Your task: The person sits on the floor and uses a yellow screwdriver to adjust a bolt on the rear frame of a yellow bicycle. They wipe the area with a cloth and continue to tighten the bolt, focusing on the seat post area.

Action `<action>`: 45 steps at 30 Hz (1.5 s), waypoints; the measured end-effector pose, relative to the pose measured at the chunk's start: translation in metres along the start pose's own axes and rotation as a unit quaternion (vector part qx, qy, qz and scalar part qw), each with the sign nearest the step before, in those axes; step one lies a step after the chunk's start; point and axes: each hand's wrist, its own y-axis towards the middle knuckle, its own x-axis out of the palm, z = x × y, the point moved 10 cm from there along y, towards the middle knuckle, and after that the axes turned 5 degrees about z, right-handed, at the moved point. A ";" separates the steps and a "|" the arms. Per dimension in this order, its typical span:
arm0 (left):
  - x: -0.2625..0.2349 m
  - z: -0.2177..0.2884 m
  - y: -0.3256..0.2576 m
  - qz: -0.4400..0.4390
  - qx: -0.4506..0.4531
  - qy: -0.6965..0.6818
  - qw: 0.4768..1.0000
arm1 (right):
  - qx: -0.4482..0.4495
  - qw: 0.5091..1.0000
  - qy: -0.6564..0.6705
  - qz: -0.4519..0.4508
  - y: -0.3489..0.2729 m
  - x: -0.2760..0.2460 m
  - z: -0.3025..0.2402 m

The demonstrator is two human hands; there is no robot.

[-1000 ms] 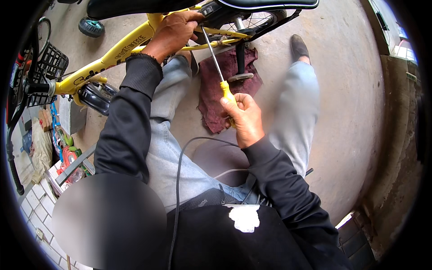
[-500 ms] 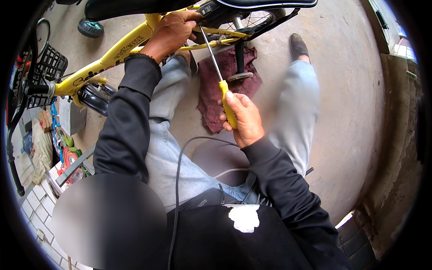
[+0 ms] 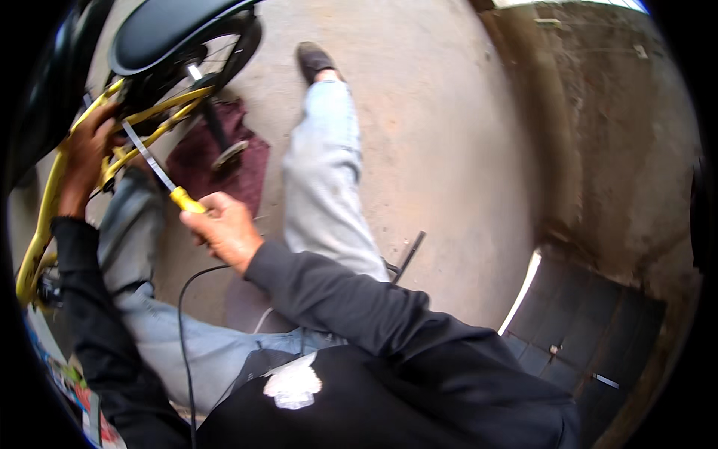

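My right hand [image 3: 228,228] is closed around the yellow handle of a screwdriver [image 3: 158,166]. Its long metal shaft slants up and left, the tip ending among the parts by the rear wheel [image 3: 243,56] of a yellow bicycle. Against the bicycle frame [image 3: 168,108], just below the saddle [image 3: 176,34], my left hand [image 3: 91,153] is closed with its fingers bent inward, close to the screwdriver's tip. What those fingers grip is hidden and blurred. A pedal [image 3: 229,156] hangs from the crank above a dark red cloth [image 3: 247,176] on the floor.
My legs in light jeans [image 3: 325,150] spread to either side of the work. A dark cable [image 3: 183,329] loops over my lap. Beyond my right knee a thin dark bar [image 3: 410,256] sticks up. Dark panels [image 3: 583,337] lie by the brown wall [image 3: 621,142] at the right.
The view has swung to the right, so the bicycle and both hands now appear farther left. The screwdriver stays in my right hand, and my left hand remains at the frame.
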 end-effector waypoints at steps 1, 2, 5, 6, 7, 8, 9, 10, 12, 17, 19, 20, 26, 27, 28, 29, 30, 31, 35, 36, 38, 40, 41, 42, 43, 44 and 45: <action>0.002 -0.007 0.003 -0.001 -0.013 0.000 1.000 | -0.001 1.000 0.006 0.007 -0.003 -0.001 -0.004; 0.008 -0.007 0.006 -0.002 -0.004 -0.010 1.000 | -0.010 1.000 0.021 0.017 -0.002 -0.005 -0.003; -0.020 -0.019 0.001 0.033 -0.015 0.011 0.999 | -0.011 0.999 0.039 -0.018 0.002 0.012 -0.001; -0.015 -0.025 0.005 0.026 -0.014 -0.014 0.999 | -0.008 0.999 0.046 -0.015 0.000 0.010 -0.002; -0.008 -0.031 0.009 0.019 -0.018 -0.026 0.999 | -0.001 0.998 0.054 -0.009 0.001 0.008 -0.003; -0.002 -0.036 0.012 0.013 -0.024 -0.037 0.999 | 0.004 1.000 0.027 0.011 0.000 0.000 -0.004; -0.002 -0.039 0.013 0.011 -0.031 -0.043 0.999 | 0.009 1.000 0.002 0.024 -0.006 -0.002 -0.011; -0.004 -0.039 0.014 0.015 -0.024 -0.032 0.999 | -0.053 0.996 -0.045 0.059 -0.006 -0.007 -0.018; -0.003 -0.037 0.014 0.013 -0.022 -0.048 0.999 | -0.176 0.966 -0.140 0.129 -0.009 -0.012 -0.029; -0.008 -0.040 0.014 0.011 -0.014 -0.038 0.999 | -0.111 0.984 -0.101 0.096 -0.004 -0.008 -0.023; -0.009 -0.035 0.012 0.015 -0.010 -0.035 0.999 | -0.086 0.992 -0.065 0.072 -0.001 -0.005 -0.019; -0.009 -0.035 0.012 0.013 -0.008 -0.034 0.999 | -0.071 0.995 -0.042 0.056 -0.002 -0.003 -0.018; -0.006 -0.042 0.014 -0.010 -0.030 -0.053 0.998 | 0.002 0.998 0.041 -0.037 -0.004 0.010 -0.010; -0.004 -0.038 0.013 -0.009 -0.030 -0.053 0.998 | 0.020 0.996 0.067 -0.052 -0.003 0.012 -0.005; -0.004 -0.035 0.012 -0.007 -0.029 -0.052 0.998 | 0.041 0.992 0.098 -0.064 -0.003 0.015 -0.002; -0.004 -0.035 0.012 -0.005 -0.028 -0.048 0.998 | 0.063 0.987 0.130 -0.075 -0.004 0.017 0.001; -0.003 -0.034 0.012 -0.004 -0.026 -0.044 0.999 | 0.084 0.980 0.161 -0.087 -0.005 0.020 0.003; -0.003 -0.034 0.012 -0.002 -0.025 -0.041 0.999 | 0.083 0.979 0.165 -0.084 -0.006 0.019 0.003; -0.001 -0.026 0.010 -0.011 -0.014 -0.045 0.999 | -0.013 0.999 0.029 -0.014 -0.005 0.008 -0.009; -0.002 -0.028 0.011 -0.005 -0.013 -0.044 0.999 | -0.061 0.997 -0.043 0.018 -0.006 0.004 -0.017; -0.002 -0.028 0.010 -0.007 -0.017 -0.036 0.999 | -0.137 0.975 -0.149 0.089 -0.005 -0.005 -0.025; -0.002 -0.029 0.010 -0.006 -0.018 -0.035 0.999 | -0.152 0.966 -0.171 0.117 -0.009 -0.009 -0.034; -0.002 -0.029 0.010 -0.005 -0.017 -0.038 0.999 | -0.150 0.968 -0.163 0.115 -0.007 -0.009 -0.034; -0.003 -0.030 0.010 -0.003 -0.016 -0.041 0.999 | -0.147 0.970 -0.154 0.114 -0.005 -0.009 -0.033; -0.002 -0.029 0.010 -0.005 -0.016 -0.043 0.999 | -0.145 0.972 -0.145 0.113 -0.003 -0.010 -0.031; -0.001 -0.028 0.010 -0.008 -0.016 -0.045 0.999 | -0.138 0.976 -0.131 0.108 -0.002 -0.010 -0.029; -0.001 -0.026 0.009 -0.010 -0.016 -0.047 0.999 | -0.131 0.979 -0.117 0.103 -0.002 -0.010 -0.027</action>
